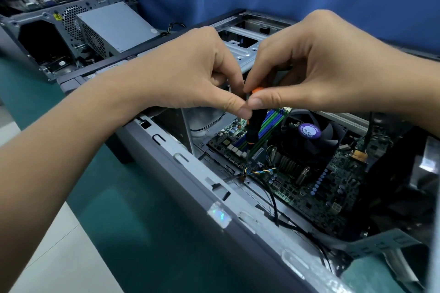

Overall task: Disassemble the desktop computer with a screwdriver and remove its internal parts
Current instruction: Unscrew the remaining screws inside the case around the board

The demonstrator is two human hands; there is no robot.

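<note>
An open grey desktop case (197, 188) lies on its side on the green table. Inside it sits the motherboard (316, 181) with a CPU fan (309, 133) and blue and green memory slots (271, 121). A black and orange screwdriver (253, 128) stands upright over the board's near-left corner, tip down near the coloured fan wires (262, 171). My left hand (190, 74) and my right hand (309, 66) both pinch the top of the screwdriver handle from either side, thumbs touching. The handle's top is mostly hidden by my fingers.
A second opened case (54, 38) with a silver power supply (119, 28) stands at the back left. A blue curtain hangs behind. Black cables (276, 207) run along the case floor. A metal drive cage (240, 50) lies under my hands.
</note>
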